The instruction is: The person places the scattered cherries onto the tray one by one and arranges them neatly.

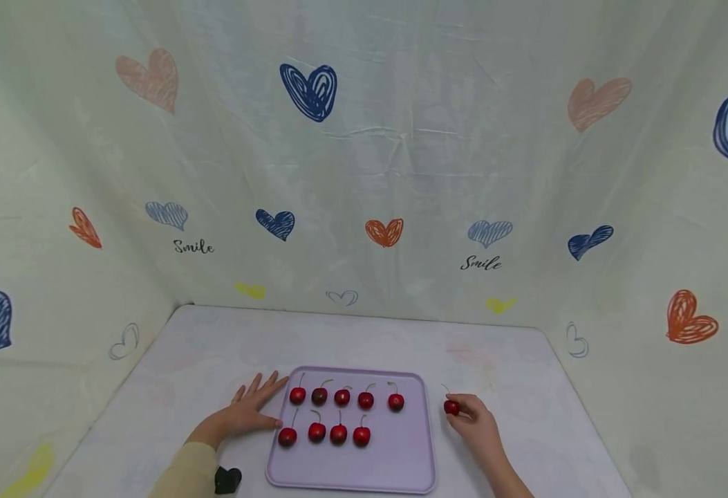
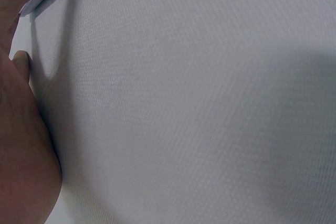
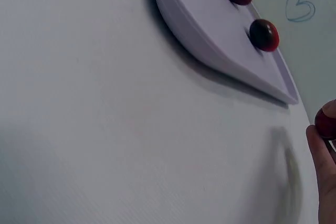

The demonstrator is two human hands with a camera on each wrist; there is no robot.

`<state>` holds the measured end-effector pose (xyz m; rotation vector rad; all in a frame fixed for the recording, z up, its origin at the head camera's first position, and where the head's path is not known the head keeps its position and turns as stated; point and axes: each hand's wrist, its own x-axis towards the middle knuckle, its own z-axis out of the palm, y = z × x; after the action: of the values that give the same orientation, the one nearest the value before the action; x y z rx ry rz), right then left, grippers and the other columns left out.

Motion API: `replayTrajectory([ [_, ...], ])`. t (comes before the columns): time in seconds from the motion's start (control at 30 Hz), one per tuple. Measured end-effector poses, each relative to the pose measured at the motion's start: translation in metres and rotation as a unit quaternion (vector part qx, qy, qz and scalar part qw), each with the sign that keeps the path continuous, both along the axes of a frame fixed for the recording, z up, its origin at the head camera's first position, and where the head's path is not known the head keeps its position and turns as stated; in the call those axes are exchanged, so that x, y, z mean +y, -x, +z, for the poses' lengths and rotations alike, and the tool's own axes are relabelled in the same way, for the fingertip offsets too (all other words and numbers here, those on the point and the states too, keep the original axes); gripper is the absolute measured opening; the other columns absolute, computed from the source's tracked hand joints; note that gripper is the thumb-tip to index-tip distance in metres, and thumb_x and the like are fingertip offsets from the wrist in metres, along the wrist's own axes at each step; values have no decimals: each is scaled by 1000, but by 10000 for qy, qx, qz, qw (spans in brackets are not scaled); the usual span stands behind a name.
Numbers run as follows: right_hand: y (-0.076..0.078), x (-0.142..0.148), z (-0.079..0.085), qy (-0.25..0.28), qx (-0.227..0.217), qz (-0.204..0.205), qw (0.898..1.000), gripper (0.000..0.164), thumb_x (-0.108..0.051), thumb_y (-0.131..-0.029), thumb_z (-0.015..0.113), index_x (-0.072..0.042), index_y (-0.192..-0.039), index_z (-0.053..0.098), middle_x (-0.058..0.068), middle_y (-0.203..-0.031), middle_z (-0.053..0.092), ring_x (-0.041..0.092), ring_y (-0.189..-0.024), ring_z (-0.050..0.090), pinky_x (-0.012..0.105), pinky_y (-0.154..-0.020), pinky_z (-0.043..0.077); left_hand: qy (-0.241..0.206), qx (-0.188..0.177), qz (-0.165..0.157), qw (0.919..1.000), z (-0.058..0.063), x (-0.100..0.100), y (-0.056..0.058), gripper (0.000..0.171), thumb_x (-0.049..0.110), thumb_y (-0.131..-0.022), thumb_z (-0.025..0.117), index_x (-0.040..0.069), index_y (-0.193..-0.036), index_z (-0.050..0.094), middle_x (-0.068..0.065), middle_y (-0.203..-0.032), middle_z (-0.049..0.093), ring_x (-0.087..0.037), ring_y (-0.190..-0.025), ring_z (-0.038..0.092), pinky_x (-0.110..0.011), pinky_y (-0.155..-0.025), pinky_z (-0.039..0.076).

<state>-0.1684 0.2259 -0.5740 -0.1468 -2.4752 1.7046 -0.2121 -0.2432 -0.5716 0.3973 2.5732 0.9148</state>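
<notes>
A lilac tray (image 1: 395, 467) bears two rows of red cherries with stems, such as the cherry (image 1: 396, 402) at the right end of the far row. Just outside the tray's right edge, my right hand (image 1: 477, 423) pinches a cherry (image 1: 451, 407) between thumb and fingers, its stem pointing up. The right wrist view shows this held cherry (image 3: 326, 124) at its right border. With fingers spread, my left hand (image 1: 248, 409) touches the tray's left edge. In the left wrist view only part of the left hand (image 2: 23, 150) shows, beside the tabletop.
The tray lies on a white table (image 1: 351, 339). A black heart shape (image 1: 227, 480) is near the left forearm. Behind the table hangs a pale curtain (image 1: 364, 166) printed with hearts, and it also closes in both sides.
</notes>
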Motion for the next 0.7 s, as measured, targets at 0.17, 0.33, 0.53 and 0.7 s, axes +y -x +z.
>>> replayTrajectory([
  [0.17, -9, -20, 1, 473, 13, 260, 9985, 36, 16, -74, 73, 4, -108, 67, 17, -113, 58, 29, -101, 64, 26, -78, 56, 79, 10, 43, 10000, -1, 0, 0, 90, 42, -79, 76, 17, -153, 32, -19, -160, 16, -47, -144, -6, -64, -110, -7],
  [0.33, -16, -35, -2, 702, 98, 430, 9966, 35, 17, -72, 73, 5, -105, 68, 13, -110, 53, 20, -98, 64, 25, -78, 56, 58, -18, 69, 10000, 2, 2, -1, 91, 41, -79, 77, 15, -153, 32, -20, -160, 15, -47, -144, -7, -64, -110, -7],
  [0.53, -25, -49, -6, 228, 941, 696, 9929, 37, 14, -69, 79, -5, -100, 72, 7, -103, 57, 13, -90, 64, 27, -76, 57, 75, 8, 38, 10000, 3, 3, -1, 91, 40, -79, 77, 14, -153, 32, -22, -159, 15, -48, -143, -6, -65, -110, -7],
  [0.7, -30, -57, -14, -508, 1396, 811, 9856, 40, 6, -68, 84, -18, -97, 73, -5, -99, 61, 10, -90, 62, 24, -81, 54, 88, -5, 55, 9999, 2, 2, -1, 91, 41, -79, 77, 16, -154, 31, -20, -160, 15, -47, -144, -6, -64, -111, -7],
])
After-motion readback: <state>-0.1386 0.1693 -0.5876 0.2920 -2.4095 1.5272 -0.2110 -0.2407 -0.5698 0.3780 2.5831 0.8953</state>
